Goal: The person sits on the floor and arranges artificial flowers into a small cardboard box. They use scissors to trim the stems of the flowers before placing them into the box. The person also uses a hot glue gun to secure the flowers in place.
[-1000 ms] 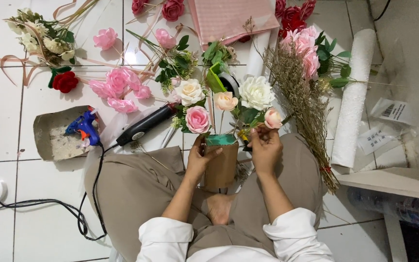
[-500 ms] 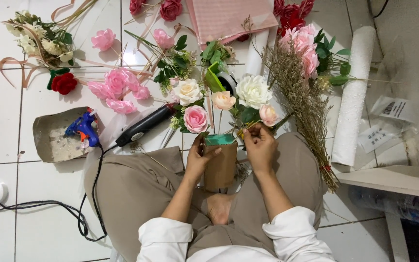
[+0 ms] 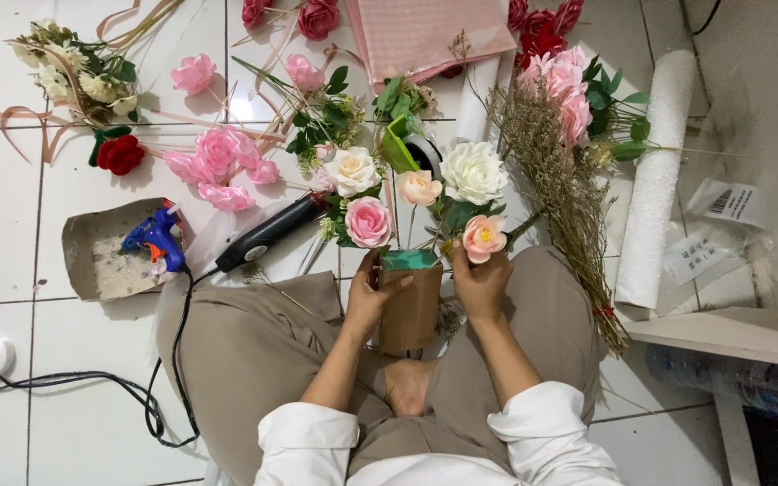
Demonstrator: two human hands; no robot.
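Item: brown paper-wrapped container (image 3: 410,310), upright between our knees on the white tiled floor (image 3: 11,225); every place below is reckoned from it

- Left hand (image 3: 373,297): fingers clenched around the container's left side, thumb near the green foam block (image 3: 410,260) that fills its mouth
- Right hand (image 3: 481,283): at the container's upper right, fingers grasping the stem of a peach rose (image 3: 484,237) just under the bloom
- Standing in the foam: pink rose (image 3: 368,221), cream rose (image 3: 351,170), small peach bud (image 3: 419,187), white rose (image 3: 474,172)
- Right of the container: dried grass bundle (image 3: 556,180) and white foam roll (image 3: 655,180), lying on the floor
- Left of it: black heat tool (image 3: 267,236), then blue glue gun (image 3: 157,238) on a scrap of cardboard (image 3: 92,261)
- Far left: red rose (image 3: 122,154) and loose pink blooms (image 3: 218,162)

Risks, as we judge them: the container looks top-heavy, so a slackened left grip could tip it; pressing the peach rose down at a slant might bend its stem or crumble the foam; the cords lie near our left knee and could snag

Not made out: where the stems enter the foam, hidden under the blooms; the right fingertips, behind the rose; the container's base, behind our foot; the top row of flowers, cut off by the frame
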